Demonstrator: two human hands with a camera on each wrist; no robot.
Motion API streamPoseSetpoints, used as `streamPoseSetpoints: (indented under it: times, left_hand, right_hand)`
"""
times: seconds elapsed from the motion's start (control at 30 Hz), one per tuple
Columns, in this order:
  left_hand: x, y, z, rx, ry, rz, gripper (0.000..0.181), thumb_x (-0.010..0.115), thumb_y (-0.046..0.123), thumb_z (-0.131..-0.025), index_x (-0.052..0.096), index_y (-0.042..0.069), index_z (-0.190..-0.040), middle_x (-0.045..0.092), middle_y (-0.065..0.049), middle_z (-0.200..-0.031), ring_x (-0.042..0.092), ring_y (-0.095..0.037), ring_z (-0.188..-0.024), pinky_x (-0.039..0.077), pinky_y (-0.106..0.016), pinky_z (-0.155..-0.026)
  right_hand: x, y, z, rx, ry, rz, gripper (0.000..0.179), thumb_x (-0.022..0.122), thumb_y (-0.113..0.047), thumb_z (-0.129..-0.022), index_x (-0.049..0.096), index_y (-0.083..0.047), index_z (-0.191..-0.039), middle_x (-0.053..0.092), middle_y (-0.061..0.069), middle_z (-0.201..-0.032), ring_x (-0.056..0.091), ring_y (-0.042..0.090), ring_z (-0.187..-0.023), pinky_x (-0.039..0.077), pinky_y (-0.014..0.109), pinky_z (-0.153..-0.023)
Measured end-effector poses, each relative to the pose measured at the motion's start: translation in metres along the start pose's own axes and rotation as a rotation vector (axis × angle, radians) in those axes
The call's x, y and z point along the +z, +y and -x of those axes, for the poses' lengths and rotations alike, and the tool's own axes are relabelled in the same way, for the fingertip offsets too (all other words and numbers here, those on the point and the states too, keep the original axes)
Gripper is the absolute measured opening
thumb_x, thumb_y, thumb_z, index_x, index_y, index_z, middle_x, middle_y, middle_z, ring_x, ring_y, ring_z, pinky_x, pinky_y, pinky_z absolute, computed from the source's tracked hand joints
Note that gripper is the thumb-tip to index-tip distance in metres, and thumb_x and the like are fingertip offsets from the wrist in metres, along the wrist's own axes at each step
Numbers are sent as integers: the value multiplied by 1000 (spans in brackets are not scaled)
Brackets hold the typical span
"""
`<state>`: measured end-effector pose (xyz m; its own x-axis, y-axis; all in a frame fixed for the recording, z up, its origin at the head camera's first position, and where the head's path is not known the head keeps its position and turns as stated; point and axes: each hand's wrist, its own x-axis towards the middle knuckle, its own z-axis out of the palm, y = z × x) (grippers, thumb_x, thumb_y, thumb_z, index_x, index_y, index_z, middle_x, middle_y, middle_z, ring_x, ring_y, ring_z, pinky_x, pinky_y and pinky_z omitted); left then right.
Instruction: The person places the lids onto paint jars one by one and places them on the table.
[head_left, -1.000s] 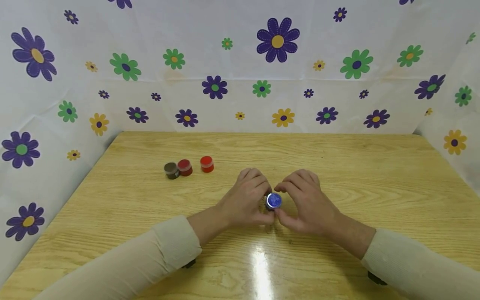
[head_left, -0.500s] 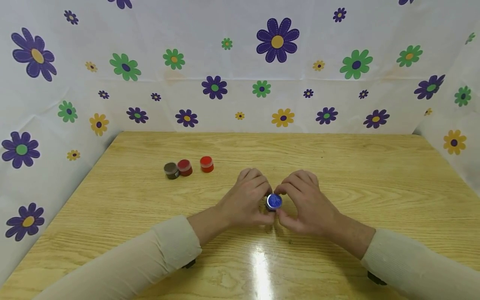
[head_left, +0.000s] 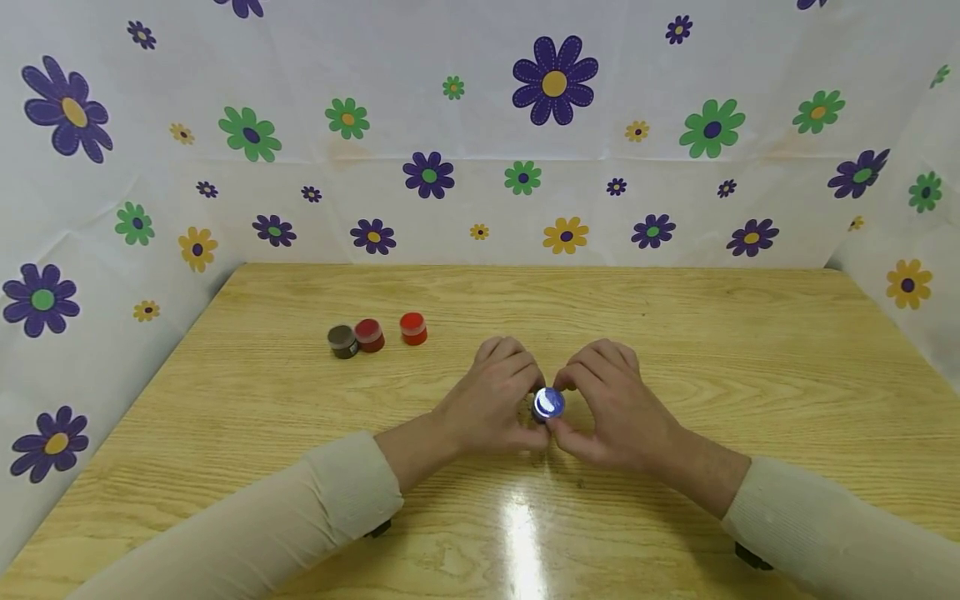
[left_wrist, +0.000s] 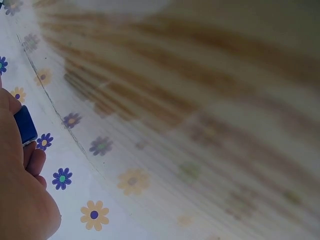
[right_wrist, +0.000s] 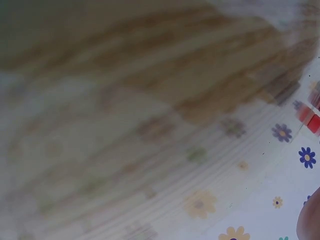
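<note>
In the head view a small round paint jar with a blue top [head_left: 549,403] stands between both hands over the table's middle. My left hand [head_left: 495,400] grips it from the left, thumb in front and fingers behind. From the right, my right hand [head_left: 618,408] pinches the jar's top rim between thumb and forefinger. The left wrist view shows the jar's blue side [left_wrist: 25,125] between the left thumb and fingers. Only a sliver of the right hand [right_wrist: 310,220] enters the right wrist view, at its lower right edge.
Three more jars stand on the wooden table [head_left: 712,333] at the back left: a dark brown one [head_left: 343,342], a dark red one [head_left: 369,335] close beside it, and a bright red one [head_left: 413,328] slightly apart. A flower-printed cloth [head_left: 465,125] hangs behind.
The right forefinger has closed in from a small gap onto the rim of the jar's top. A bright glare now shows on the blue top. The left hand stays put.
</note>
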<state>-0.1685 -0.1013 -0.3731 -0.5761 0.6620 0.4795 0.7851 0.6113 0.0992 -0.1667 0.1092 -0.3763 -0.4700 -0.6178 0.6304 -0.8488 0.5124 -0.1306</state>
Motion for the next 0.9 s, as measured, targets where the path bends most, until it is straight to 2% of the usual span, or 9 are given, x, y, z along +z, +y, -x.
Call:
streamPoseSetpoints:
  times: [0.23,0.5,0.67,0.9]
  left_hand:
    - [-1,0,0,1,-10,-4,35,80,36,-64,65,15,-87,64,5,-87,49,-16,-94,35,-35,-88]
    - [1,0,0,18,16,-2,33,79,36,-67,65,14,-87,64,4,-85,50,-17,-94,36,-35,-88]
    - [0,0,0,21,33,1,30,78,34,-66,64,14,-85,64,5,-84,51,-16,-93,36,-35,-87]
    - [0,1,0,15,24,10,29,78,32,-65,65,15,-85,63,5,-84,50,-16,-92,36,-35,-87]
  right_hand:
    - [0,1,1,16,-1,7,34,66,-44,-86,61,-10,-91,56,0,-90,47,20,-92,34,43,-86]
    - [-2,0,0,3,-6,-25,32,68,-29,-74,66,-10,-99,60,0,-96,47,20,-95,34,44,-84]
    - [-2,-1,0,-3,-16,-32,29,68,-27,-73,65,-11,-98,60,0,-95,47,20,-95,34,44,-85]
    - [-2,-1,0,-4,-16,-27,28,70,-28,-73,64,-11,-96,59,-1,-94,47,20,-95,34,44,-84]
